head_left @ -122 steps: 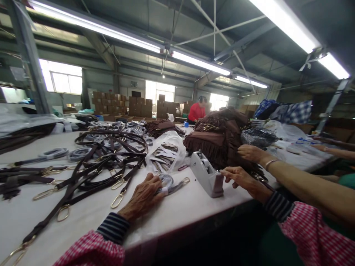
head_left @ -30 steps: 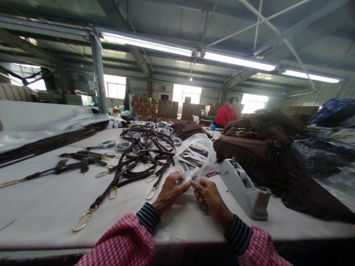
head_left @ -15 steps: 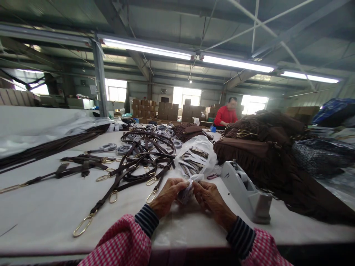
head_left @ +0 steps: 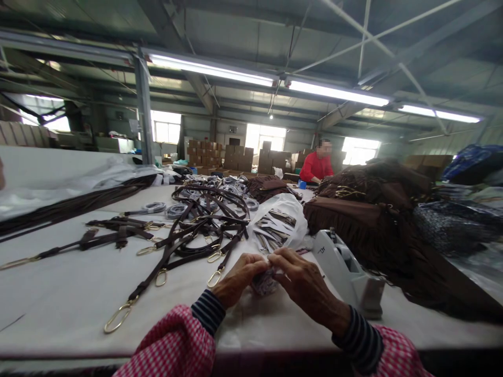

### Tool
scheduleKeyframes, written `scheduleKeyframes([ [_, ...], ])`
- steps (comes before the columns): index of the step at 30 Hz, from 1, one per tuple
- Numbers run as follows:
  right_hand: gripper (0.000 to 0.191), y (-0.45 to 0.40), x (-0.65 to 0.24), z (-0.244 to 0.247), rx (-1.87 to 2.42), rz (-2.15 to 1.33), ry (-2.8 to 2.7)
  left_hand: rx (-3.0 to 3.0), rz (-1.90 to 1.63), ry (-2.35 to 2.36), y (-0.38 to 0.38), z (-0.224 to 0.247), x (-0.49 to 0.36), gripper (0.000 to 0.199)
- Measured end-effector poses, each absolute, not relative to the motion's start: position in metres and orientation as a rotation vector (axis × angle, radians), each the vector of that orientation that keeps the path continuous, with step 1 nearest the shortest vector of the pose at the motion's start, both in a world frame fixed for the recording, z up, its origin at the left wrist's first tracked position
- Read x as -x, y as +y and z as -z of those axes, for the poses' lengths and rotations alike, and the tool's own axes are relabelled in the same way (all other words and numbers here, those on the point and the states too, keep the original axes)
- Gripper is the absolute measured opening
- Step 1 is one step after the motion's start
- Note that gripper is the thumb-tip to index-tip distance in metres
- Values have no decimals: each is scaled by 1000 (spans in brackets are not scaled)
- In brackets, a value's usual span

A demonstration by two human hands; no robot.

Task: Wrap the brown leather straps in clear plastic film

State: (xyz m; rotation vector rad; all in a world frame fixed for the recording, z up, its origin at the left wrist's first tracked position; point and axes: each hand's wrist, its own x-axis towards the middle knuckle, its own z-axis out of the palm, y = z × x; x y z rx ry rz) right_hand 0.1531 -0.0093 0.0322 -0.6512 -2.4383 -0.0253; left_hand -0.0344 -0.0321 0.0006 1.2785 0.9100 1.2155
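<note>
A small coiled bundle in clear wrapping (head_left: 264,283) is between my two hands near the table's front edge. My left hand (head_left: 243,277) grips it from the left, thumb and fingers pressed together. My right hand (head_left: 301,280) pinches at its top right, fingers bent over it. Just beyond my hands stands an open clear plastic bag (head_left: 275,225) with flat dark and white strips inside. Dark brown straps with gold clasps (head_left: 173,251) lie tangled to the left. A grey tape dispenser (head_left: 349,277) stands right of my right hand.
Brown fringed material (head_left: 365,214) is piled at the right. Wrapped coiled straps (head_left: 176,211) lie mid-table, and long dark strips (head_left: 90,201) with clear plastic run along the left. A person in red (head_left: 316,166) is at the far side, before stacked cartons (head_left: 238,158).
My right hand has moved up and over the top of the bundle, its forearm shifting right. My left hand has barely moved. The person in red leans slightly left.
</note>
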Motion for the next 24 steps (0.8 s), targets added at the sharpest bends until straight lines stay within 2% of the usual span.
scheduleKeyframes([
  [3, 17, -12, -150, -39, 711, 169, -2548, -1311, -1197, 896, -35, -3, 35, 35],
  [8, 10, -8, -153, -43, 784, 149, -2678, -1332, -1191, 931, -37, -5, 34, 33],
  [12, 17, 2, -152, -39, 828, 286, -2754, -1354, -1207, 954, -35, -4, 33, 31],
  [16, 14, 7, -153, -41, 873, 324, -2734, -1363, -1204, 933, -34, -4, 36, 40],
  [19, 11, 3, -159, -53, 888, 207, -2673, -1359, -1246, 930, -36, -9, 38, 51],
  [24, 13, -20, -166, -68, 864, -219, -2605, -1298, -1377, 1012, -37, -13, 40, 63],
])
